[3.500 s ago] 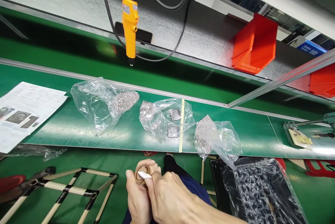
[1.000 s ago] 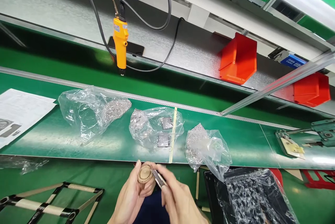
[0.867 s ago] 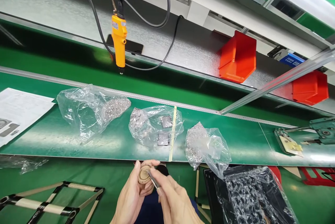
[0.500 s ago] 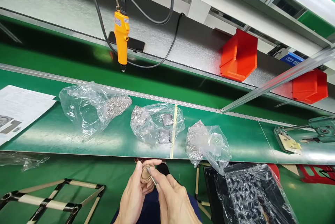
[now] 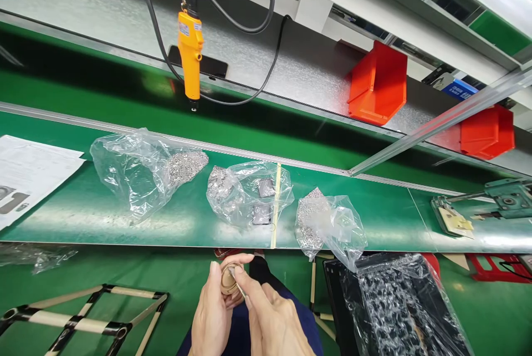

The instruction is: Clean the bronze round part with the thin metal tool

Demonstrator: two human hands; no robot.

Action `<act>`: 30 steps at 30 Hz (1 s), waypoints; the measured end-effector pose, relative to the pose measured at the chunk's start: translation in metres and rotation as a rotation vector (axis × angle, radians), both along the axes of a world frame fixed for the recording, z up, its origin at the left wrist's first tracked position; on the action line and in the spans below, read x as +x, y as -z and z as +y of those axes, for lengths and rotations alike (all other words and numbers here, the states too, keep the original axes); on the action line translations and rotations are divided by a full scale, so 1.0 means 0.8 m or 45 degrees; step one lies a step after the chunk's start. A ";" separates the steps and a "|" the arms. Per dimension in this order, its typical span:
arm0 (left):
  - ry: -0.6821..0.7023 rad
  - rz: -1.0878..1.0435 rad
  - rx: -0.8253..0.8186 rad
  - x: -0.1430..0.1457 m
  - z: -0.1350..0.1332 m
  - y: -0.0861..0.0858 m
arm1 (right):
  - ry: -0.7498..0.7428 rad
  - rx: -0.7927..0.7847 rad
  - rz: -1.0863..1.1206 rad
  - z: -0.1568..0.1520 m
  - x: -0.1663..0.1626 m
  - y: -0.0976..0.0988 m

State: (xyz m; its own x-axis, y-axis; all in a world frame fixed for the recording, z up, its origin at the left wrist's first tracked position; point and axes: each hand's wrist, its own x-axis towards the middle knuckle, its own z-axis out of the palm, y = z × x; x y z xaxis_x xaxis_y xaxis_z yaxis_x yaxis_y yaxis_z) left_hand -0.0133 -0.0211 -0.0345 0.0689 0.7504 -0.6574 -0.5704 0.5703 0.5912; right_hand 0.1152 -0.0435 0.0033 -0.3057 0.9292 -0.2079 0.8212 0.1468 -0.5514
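Note:
Below the bench's front edge, in front of my lap, my left hand (image 5: 213, 306) is closed around a small round tan ring (image 5: 228, 279), which looks like a roll of tape. My right hand (image 5: 272, 311) is closed in a pinch against the near right side of the ring. A thin pale piece shows at its fingertips, too small to make out. On the bench above my hands lies a clear plastic bag (image 5: 233, 203) with small metal parts and two dark square pieces. A strip of yellow tape (image 5: 276, 206) crosses the bench beside them.
Further bags of small metal parts (image 5: 187, 166) (image 5: 310, 220) lie on the green bench. A yellow electric screwdriver (image 5: 190, 56) hangs overhead. Red bins (image 5: 377, 84) stand behind. A plastic-wrapped black tray (image 5: 399, 300) is at right, a pipe frame (image 5: 70, 320) at left, papers (image 5: 33, 173) far left.
The view has shifted slightly. Both hands keep the same grip on the ring, and the right fingertips have barely moved against it.

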 end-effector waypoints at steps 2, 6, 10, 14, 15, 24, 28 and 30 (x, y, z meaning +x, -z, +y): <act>-0.023 0.022 -0.013 0.000 0.000 -0.002 | 0.015 -0.026 -0.006 -0.001 -0.002 -0.002; -0.040 0.021 -0.019 -0.002 -0.002 -0.001 | 0.048 -0.026 0.033 -0.003 -0.006 -0.005; -0.045 -0.004 -0.019 -0.003 -0.004 0.003 | 0.077 -0.015 0.045 -0.003 -0.009 -0.008; -0.066 -0.015 -0.015 -0.004 -0.005 0.005 | 0.100 -0.008 0.092 -0.003 -0.012 -0.012; -0.074 -0.022 -0.018 -0.004 -0.006 0.005 | 0.107 -0.016 0.098 -0.002 -0.013 -0.013; -0.100 -0.055 -0.046 -0.004 -0.007 0.005 | 0.195 -0.032 0.065 -0.007 -0.023 -0.015; -0.094 -0.032 -0.071 -0.002 -0.009 0.004 | 0.136 -0.041 -0.058 -0.006 -0.023 -0.014; -0.111 -0.034 -0.074 -0.001 -0.009 0.004 | 0.103 -0.033 -0.092 -0.007 -0.022 -0.010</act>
